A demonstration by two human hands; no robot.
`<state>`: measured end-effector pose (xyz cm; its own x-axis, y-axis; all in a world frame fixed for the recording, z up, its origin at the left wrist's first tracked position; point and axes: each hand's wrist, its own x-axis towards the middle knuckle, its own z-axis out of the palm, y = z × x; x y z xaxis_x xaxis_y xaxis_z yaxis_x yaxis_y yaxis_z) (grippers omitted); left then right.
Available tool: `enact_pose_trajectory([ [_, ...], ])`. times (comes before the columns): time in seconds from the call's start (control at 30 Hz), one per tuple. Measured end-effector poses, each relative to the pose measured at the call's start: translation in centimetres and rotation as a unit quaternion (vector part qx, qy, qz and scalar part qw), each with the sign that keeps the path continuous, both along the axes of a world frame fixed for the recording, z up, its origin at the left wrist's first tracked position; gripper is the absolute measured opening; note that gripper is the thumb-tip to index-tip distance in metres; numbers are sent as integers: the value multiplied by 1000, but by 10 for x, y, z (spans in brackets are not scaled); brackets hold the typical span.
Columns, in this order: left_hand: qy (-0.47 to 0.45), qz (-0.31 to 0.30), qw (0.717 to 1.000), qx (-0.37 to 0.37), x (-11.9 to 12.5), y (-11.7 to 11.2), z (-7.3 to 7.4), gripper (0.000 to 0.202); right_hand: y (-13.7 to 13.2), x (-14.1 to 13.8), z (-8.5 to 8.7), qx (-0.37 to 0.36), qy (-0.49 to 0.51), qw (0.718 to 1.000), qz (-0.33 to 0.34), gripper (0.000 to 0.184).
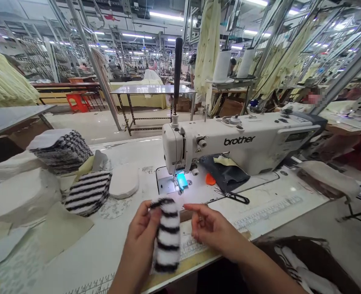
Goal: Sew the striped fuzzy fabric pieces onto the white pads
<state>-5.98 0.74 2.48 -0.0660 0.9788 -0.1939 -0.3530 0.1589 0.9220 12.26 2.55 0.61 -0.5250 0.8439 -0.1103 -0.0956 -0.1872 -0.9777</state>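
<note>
My left hand (140, 232) grips a fuzzy black-and-white striped fabric strip (168, 237) upright above the table's front edge. My right hand (212, 228) hovers just right of the strip, fingers apart, holding nothing. Beyond them stands a white Brother sewing machine (238, 147), its needle area lit by a small blue-green light (182, 181). A stack of striped fabric pieces (60, 151) and a striped rounded piece (88, 192) lie to the left, next to a white rounded pad (123, 181). Black-handled scissors (235, 197) rest on the sewing table (260, 204) beyond my right hand.
White padded fabric piles (23, 196) sit at the table's left. A dark basket (302, 261) holding striped pieces stands below the front right edge. A measuring tape (267, 213) runs along the tabletop. Behind the machine are thread cones (222, 66), other tables and hanging yellow garments.
</note>
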Motion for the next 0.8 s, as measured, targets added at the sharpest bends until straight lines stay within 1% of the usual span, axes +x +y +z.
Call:
enact_pose_trajectory([
  [0.03,11,-16,1000,12,0,-1,-2,36,0,1,0,8,9,1000,-11,57],
  [0.07,28,-25,999,23,2,-2,-4,35,0,1,1,12,23,1000,-11,62],
  [0.13,54,-16,998,31,6,-5,-5,33,-1,-2,2,8,48,999,3,73],
  [0.17,54,-4,998,32,9,-7,-5,34,-1,-4,2,6,59,998,2,74],
  [0.23,22,0,999,37,15,-10,-5,42,-1,-7,1,5,78,997,-26,67],
  [0.3,-25,-28,999,25,19,-12,-7,56,0,-8,0,7,90,994,-55,59],
  [0.37,-51,-62,997,2,19,-14,-12,61,2,-7,-3,-1,84,995,-58,60],
  [0.43,-29,-82,996,-6,17,-16,-16,57,2,-5,-6,-15,77,996,-41,60],
  [0.5,40,-94,995,8,14,-17,-18,53,1,-2,-7,-10,74,997,-17,55],
  [0.57,100,-92,990,30,11,-18,-15,49,0,1,-7,18,58,998,6,43],
  [0.63,122,-71,989,43,10,-18,-8,42,-1,4,-3,51,18,998,16,32],
  [0.67,126,-59,989,43,10,-18,-4,37,-3,5,-1,63,-3,998,14,31],
  [0.73,136,-47,989,30,10,-17,2,29,-5,5,4,85,-38,996,0,39],
  [0.8,142,-52,988,18,12,-15,4,28,-7,0,8,106,-70,992,-19,39],
])
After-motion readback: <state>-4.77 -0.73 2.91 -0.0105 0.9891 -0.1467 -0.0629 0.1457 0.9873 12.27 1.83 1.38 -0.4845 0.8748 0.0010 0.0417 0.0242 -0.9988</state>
